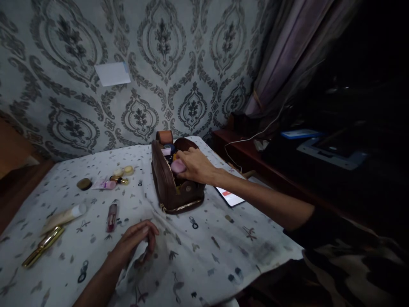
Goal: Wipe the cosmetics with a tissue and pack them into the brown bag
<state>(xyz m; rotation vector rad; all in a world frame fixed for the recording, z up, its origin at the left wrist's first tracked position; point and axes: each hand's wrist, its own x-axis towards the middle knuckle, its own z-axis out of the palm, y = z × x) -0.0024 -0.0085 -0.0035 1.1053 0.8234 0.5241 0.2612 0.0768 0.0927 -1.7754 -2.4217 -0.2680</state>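
Note:
A brown cosmetic bag [162, 183] stands unzipped on the cloth-covered table, with several items packed inside. My right hand [194, 165] reaches into its opening. Thumb and fingers close around a round pink puff-like piece [178, 166]; its exact kind is hard to make out. My left hand [140, 236] rests near the front of the table, fingers loosely bent, with nothing visible in it. Closest to it lies a lip gloss tube [111, 216]. Farther left are a gold tube [43, 247] and a cream tube with a white cap [65, 217].
Behind these lie a pink-capped tube [104, 184], a dark oval item [84, 183], a small black-and-gold bottle [119, 180] and pale round pieces [128, 170]. A lit phone [231, 198] sits right of the bag. A thin white cable [252, 137] crosses the dark red furniture [228, 138].

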